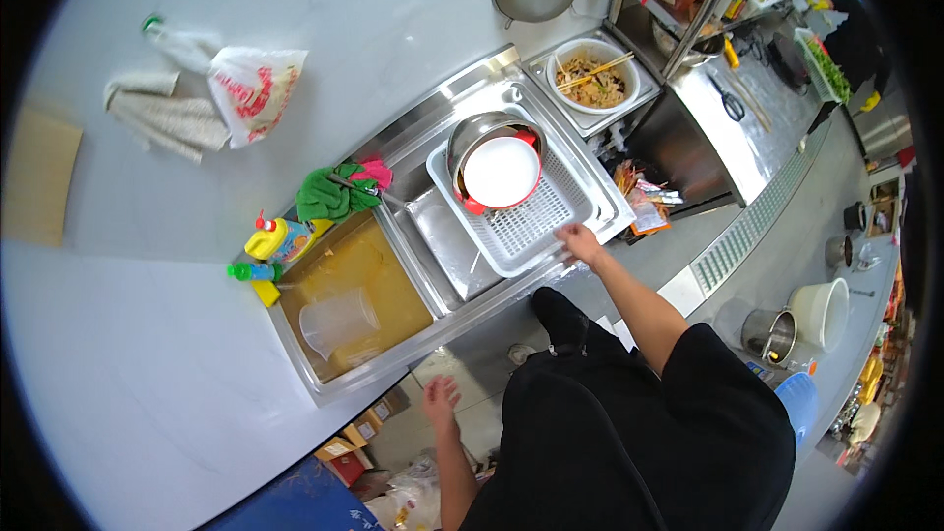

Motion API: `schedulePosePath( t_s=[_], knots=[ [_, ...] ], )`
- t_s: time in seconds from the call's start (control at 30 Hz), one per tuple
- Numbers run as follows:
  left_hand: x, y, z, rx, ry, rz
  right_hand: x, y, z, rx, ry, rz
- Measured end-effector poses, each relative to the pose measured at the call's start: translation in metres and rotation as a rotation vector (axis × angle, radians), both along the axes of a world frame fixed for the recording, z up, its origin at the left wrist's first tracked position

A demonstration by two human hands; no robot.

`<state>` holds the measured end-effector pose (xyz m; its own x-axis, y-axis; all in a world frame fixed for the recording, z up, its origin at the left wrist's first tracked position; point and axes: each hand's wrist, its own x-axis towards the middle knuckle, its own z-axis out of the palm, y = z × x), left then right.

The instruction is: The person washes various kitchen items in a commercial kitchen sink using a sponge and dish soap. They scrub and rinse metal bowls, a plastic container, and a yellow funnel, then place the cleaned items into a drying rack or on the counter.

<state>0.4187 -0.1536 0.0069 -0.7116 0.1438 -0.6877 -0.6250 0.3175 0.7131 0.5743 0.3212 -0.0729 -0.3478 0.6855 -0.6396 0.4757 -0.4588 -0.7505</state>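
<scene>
My right hand [579,243] is at the near right side of a white plastic basket [516,236] that sits over the right basin of a steel double sink [472,313]. Its fingers are bent by the basket's rim; whether they grip it is hard to see. In the basket are a stainless steel pot [468,134] and a white bowl or pan with red handles [503,172], which overlaps the pot. Below the sink's front edge my left hand [441,398] hangs empty, fingers loosely apart. Murky yellowish water [369,251] fills the left basin, with a clear plastic container [339,321] in it.
Green cloth [328,195], a yellow detergent bottle [279,240] and a yellow sponge [265,293] lie along the left basin. A food tub [619,99] with chopsticks stands right of the sink. Scissors [729,102] lie on a steel counter. Another person [855,37] is at far right.
</scene>
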Motion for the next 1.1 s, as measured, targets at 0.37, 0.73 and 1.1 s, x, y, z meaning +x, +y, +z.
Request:
schedulePosePath(
  t_s=[0.37,0.73,1.1],
  knots=[
    [0.017,0.129,0.055,-0.112,0.081,-0.591,-0.144,0.089,-0.059,-0.202,0.054,-0.158],
    [-0.078,0.308,0.034,0.087,0.030,-0.642,-0.031,0.031,-0.001,-0.216,0.194,-0.267],
    [-0.061,0.463,-0.132,-0.019,-0.082,-0.520,0.109,-0.060,0.086,0.035,0.016,-0.464]
  ],
)
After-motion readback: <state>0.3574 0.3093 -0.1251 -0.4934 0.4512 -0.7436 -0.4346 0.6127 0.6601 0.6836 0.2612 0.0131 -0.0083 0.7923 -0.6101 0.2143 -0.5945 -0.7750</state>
